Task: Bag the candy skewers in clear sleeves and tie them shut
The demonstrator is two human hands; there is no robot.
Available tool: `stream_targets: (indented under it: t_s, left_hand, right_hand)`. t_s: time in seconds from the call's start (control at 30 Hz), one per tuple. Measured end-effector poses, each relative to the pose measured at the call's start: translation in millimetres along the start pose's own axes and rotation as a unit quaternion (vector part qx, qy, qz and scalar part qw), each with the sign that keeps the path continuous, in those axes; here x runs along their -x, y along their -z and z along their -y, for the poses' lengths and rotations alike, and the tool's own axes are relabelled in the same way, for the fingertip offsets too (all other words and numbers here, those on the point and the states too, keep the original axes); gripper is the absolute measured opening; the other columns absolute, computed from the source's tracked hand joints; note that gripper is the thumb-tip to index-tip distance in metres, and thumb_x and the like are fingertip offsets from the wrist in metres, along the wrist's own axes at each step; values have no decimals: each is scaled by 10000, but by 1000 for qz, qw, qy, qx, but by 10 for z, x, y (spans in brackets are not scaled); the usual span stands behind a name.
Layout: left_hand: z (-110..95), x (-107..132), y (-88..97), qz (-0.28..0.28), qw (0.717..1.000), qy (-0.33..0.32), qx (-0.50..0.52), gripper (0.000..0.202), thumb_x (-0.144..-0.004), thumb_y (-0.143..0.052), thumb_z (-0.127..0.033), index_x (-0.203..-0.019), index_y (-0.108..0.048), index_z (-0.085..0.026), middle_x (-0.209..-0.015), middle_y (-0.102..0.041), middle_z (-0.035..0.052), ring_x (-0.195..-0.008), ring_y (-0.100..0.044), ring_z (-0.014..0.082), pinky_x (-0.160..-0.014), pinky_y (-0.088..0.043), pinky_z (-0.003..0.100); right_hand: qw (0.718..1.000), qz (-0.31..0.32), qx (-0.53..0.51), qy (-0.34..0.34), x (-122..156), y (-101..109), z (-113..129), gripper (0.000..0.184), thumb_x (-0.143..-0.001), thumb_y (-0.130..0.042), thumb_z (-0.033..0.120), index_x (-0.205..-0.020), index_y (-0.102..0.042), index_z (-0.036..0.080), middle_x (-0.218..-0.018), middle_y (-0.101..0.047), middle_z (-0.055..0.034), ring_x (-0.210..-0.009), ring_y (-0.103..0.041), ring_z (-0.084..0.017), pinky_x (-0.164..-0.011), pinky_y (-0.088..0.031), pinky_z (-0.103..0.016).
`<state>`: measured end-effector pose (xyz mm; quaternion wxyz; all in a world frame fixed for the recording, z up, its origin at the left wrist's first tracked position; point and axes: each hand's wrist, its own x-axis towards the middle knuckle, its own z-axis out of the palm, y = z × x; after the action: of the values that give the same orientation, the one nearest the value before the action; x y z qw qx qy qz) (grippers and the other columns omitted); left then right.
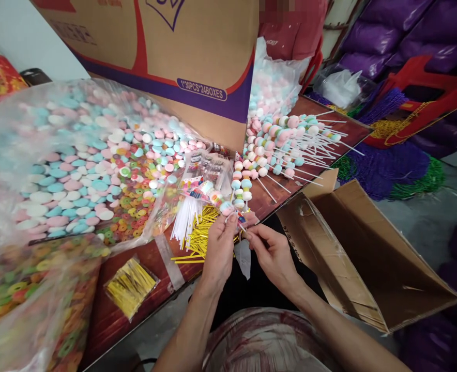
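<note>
One bagged candy stick (215, 197) beside the yellow ties (200, 231), lower end partly hidden by the left hand (221, 250) gripping it; right hand (274, 254) pinching a thin piece (243, 230), indistinct.

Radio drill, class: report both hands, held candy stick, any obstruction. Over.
Left hand pinching candy stick; right hand also pinched, contents unclear. Candy stick points away from body. Yellow ties beside left hand, apparently not blocking.

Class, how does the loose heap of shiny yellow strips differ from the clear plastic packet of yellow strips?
The loose heap lies uncovered and jumbled; the clear plastic packet encloses its yellow strips. The heap is beside the left hand; the packet lies farther away. Both contain thin yellow strips.
</note>
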<state>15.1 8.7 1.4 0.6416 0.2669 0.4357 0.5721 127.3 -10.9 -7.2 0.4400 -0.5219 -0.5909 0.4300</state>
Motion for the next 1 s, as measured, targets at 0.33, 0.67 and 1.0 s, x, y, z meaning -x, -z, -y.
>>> stream_targets:
  t_s: [0.33, 0.67, 1.0]
  left_hand:
    - [-43, 397, 268, -60, 993, -87, -53, 266, -866, -679, -327, -1110, -711, -225, -1160, -693, 71, -1134, -603, 200, -1019, -435, 326]
    - [-466, 687, 619, -54, 991, -50, 109, 226, -808, -726, -257, -978, -687, -113, -583, -350, -54, -543, -374, 68, -578, -445, 220]
    - [-393, 474, 575, -92, 991, 24, 94, 284, -824, -583, -355, -867, -663, -87, -591, -256, -57, -502, -189, 66, -463, -231, 196]
  right_hand:
    - [926, 97, -321, -174, 42, -256, 345, 300, -866, -625, 472, -792, -589, 184, -535, -451, 70, -466, -297, -66, -448, -210, -216]
    - [947, 263, -145, -114, 284, -483, 352, 369, -967, -470, 366, -657, -541, 181, -538, -493, 40, -488, -384, -78, -519, -269, -228]
    - [837, 169, 499, 148, -386, -190, 128, 241, -981, -460, 182, -938, -691, 234, -1004, -620, -66, -891, -501, -190, -573, -247, -280]
